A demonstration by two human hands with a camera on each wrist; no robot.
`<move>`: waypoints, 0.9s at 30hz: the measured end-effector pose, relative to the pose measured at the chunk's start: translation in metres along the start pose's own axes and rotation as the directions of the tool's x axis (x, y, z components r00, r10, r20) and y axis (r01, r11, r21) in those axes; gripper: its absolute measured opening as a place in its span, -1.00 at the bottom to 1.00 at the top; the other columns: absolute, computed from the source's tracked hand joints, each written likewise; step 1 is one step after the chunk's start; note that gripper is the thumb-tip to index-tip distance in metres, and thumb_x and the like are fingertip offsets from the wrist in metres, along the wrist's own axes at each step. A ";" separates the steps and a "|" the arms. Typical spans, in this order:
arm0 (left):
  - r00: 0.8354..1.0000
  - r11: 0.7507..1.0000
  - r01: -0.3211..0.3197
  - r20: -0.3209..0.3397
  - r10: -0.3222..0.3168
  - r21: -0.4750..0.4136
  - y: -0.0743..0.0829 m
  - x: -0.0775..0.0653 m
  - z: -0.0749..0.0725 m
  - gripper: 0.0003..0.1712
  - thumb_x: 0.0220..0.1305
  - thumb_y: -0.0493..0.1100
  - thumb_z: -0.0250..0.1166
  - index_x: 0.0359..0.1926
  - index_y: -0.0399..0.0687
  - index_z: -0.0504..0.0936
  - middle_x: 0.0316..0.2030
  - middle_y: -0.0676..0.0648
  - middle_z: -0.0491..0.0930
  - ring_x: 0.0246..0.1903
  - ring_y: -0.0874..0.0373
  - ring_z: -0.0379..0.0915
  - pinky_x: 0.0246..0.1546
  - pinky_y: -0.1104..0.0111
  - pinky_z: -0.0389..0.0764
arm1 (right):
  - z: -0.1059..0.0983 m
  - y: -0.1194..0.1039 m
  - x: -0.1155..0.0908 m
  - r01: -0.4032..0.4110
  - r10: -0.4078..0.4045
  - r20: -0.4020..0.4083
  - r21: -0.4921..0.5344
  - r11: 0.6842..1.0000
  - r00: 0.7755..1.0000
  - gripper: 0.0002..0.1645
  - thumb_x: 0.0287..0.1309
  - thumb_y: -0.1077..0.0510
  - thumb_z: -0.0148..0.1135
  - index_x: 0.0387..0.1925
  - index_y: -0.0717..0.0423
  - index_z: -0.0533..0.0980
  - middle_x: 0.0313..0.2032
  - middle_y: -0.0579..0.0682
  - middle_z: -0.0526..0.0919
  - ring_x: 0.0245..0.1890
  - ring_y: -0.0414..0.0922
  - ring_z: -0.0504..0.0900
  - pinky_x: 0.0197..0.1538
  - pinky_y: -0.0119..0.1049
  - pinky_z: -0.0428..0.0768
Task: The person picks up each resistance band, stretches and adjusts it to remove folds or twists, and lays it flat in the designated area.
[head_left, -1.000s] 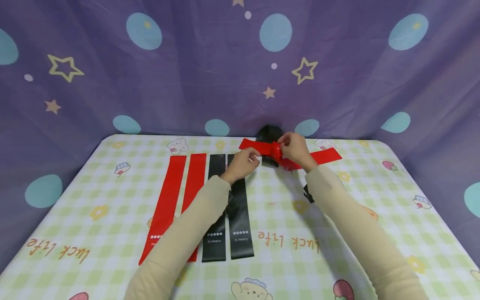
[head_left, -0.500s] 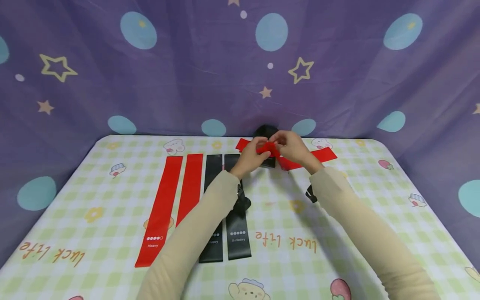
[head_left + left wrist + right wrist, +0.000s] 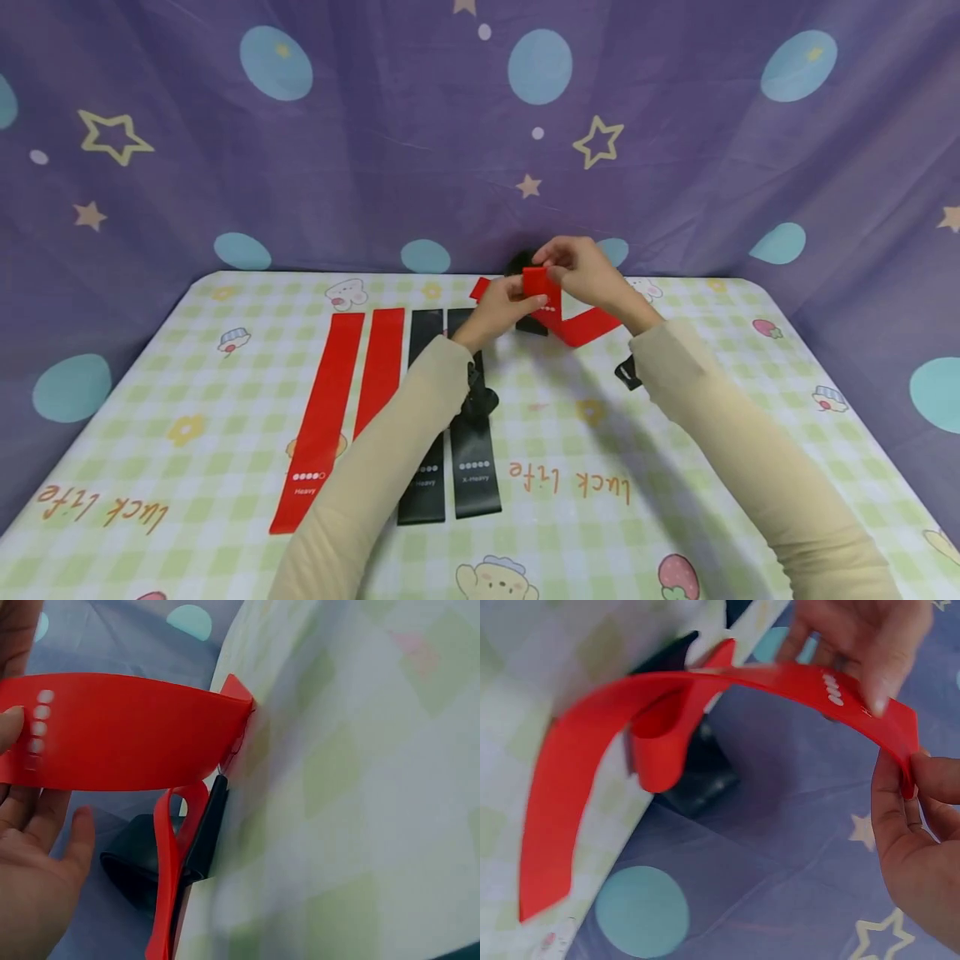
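Note:
Both hands hold a red resistance band [image 3: 542,285] near the back of the table, its printed end raised. My right hand [image 3: 592,275] pinches the tip of that end, clearest in the right wrist view. My left hand [image 3: 495,313] grips the band just below, thumb on the face with the white dots and fingers behind it. From there the band bends at the tabletop and runs to the right. Under and behind lie a black band [image 3: 131,859], partly curled up, and a second red strip [image 3: 163,855], folded over; the hands hide much of both in the head view.
Left of the hands, two red bands [image 3: 318,421] and two black bands [image 3: 474,467] lie flat, side by side; my left sleeve covers parts of them. A checked tablecloth [image 3: 180,367] covers the table. A purple curtain [image 3: 360,150] hangs right behind its back edge.
My left hand has come in from beside the band and taken hold of it. Both hands have lifted the printed end upright; it was bunched and low before. The flat bands have stayed put.

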State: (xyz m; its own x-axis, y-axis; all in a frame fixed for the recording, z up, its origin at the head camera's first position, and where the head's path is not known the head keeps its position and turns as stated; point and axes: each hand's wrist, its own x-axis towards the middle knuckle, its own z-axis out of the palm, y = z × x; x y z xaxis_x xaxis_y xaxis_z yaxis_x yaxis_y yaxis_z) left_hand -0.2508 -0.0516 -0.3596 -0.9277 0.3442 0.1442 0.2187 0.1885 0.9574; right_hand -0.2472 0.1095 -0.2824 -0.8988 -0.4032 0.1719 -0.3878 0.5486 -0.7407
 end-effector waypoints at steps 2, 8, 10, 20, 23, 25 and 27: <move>1.000 1.000 0.019 0.012 -0.019 0.003 0.000 -0.002 0.000 -0.62 0.30 -0.24 0.21 0.08 -0.35 0.53 -0.01 -0.30 0.60 -0.09 -0.06 0.56 -0.01 0.31 0.58 | -0.003 -0.006 0.000 0.004 -0.004 -0.024 -0.003 1.000 1.000 -0.74 0.18 0.42 -0.02 -0.15 0.31 0.55 -0.27 0.19 0.58 -0.30 0.00 0.53 -0.23 -0.37 0.54; 0.999 1.000 0.019 0.029 -0.019 0.004 -0.001 -0.008 0.003 -0.62 0.28 -0.26 0.23 0.09 -0.35 0.53 -0.03 -0.30 0.61 -0.12 -0.05 0.58 -0.07 0.30 0.61 | -0.017 -0.015 0.003 -0.021 0.018 -0.067 -0.040 0.999 0.998 -0.71 0.19 0.40 -0.03 -0.13 0.27 0.56 -0.26 0.17 0.57 -0.29 -0.01 0.52 -0.29 -0.36 0.56; 0.999 1.000 0.005 0.042 -0.006 0.008 -0.001 -0.010 0.005 -0.61 0.28 -0.26 0.23 0.10 -0.35 0.53 -0.03 -0.31 0.61 -0.13 -0.06 0.59 -0.10 0.31 0.62 | -0.023 -0.016 0.003 -0.018 0.012 -0.074 -0.070 0.997 0.997 -0.69 0.21 0.40 -0.04 -0.08 0.29 0.54 -0.23 0.20 0.56 -0.26 0.02 0.52 -0.24 -0.28 0.58; 0.997 1.000 0.020 0.080 -0.021 0.009 0.004 -0.018 0.002 -0.69 0.26 -0.25 0.24 -0.01 -0.34 0.57 -0.15 -0.26 0.61 -0.31 0.17 0.50 -0.14 0.26 0.63 | -0.047 -0.019 0.001 -0.024 -0.002 -0.072 -0.354 0.935 0.997 -0.62 0.22 0.40 -0.11 0.00 0.40 0.52 -0.08 0.32 0.49 -0.08 0.15 0.41 0.01 0.04 0.52; 0.993 1.000 0.024 0.117 -0.026 0.021 0.007 -0.020 -0.001 -0.71 0.27 -0.23 0.24 -0.04 -0.31 0.59 -0.15 -0.22 0.61 -0.30 0.17 0.50 -0.15 0.28 0.63 | -0.051 -0.018 0.001 -0.072 0.037 -0.106 -0.349 0.934 0.994 -0.63 0.22 0.39 -0.11 -0.02 0.43 0.50 -0.07 0.34 0.51 -0.09 0.16 0.43 -0.01 0.06 0.54; 0.990 0.999 0.031 0.138 -0.037 0.040 0.009 -0.022 -0.004 -0.72 0.27 -0.22 0.25 -0.05 -0.28 0.60 -0.14 -0.20 0.61 -0.26 0.14 0.50 -0.15 0.30 0.62 | -0.052 -0.018 0.001 -0.101 0.060 -0.131 -0.335 0.937 0.990 -0.63 0.21 0.38 -0.12 -0.04 0.44 0.51 -0.08 0.34 0.54 -0.14 0.16 0.46 -0.08 0.01 0.57; 0.987 0.997 0.040 0.152 -0.049 0.063 0.009 -0.023 -0.005 -0.74 0.26 -0.20 0.25 -0.08 -0.26 0.62 -0.16 -0.17 0.62 -0.24 0.13 0.49 -0.15 0.34 0.62 | -0.055 -0.018 0.002 -0.123 0.076 -0.153 -0.325 0.938 0.985 -0.61 0.20 0.36 -0.14 -0.05 0.44 0.52 -0.09 0.34 0.57 -0.20 0.15 0.49 -0.18 -0.09 0.58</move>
State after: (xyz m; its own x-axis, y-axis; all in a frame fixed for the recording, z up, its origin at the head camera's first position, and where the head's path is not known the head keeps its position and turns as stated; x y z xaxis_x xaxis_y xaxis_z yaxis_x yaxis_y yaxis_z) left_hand -0.2286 -0.0627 -0.3529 -0.8807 0.4701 0.0574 0.2002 0.2599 0.9447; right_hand -0.2529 0.1385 -0.2330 -0.9465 -0.2432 0.2122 -0.3193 0.8022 -0.5045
